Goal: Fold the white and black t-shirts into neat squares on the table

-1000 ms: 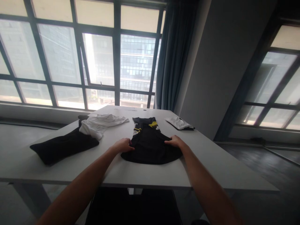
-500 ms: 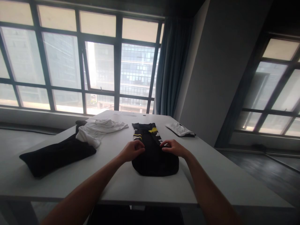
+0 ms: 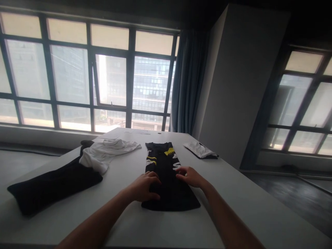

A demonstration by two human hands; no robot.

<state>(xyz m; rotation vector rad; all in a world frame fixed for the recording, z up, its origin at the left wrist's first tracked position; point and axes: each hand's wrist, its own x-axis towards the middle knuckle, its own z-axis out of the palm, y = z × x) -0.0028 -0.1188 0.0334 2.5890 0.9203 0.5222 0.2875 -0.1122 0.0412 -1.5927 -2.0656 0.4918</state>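
Observation:
A folded black shirt (image 3: pixel 169 188) with yellow and white markings lies lengthwise on the white table in front of me. My left hand (image 3: pixel 145 185) rests on its left side, thumb apart from the other fingers and nothing gripped. Over the right edge sits my right hand (image 3: pixel 190 176), its fingers loosely bent and a small gap left between thumb and forefinger. Both hands touch or nearly touch the cloth. The shirt's collar end points away from me, while its wider hem end lies nearest.
To the left, a white garment (image 3: pixel 103 152) lies crumpled against a black garment (image 3: pixel 57 186). A folded white-and-black piece of clothing (image 3: pixel 199 149) is near the right edge of the table (image 3: pixel 249 207). Windows, a curtain (image 3: pixel 188 83) and a pillar stand beyond.
My left hand has opened, its thumb moving away from the fingers. The near end of the shirt has gone from rounded to a straighter, wider edge. The camera view has tilted up slightly.

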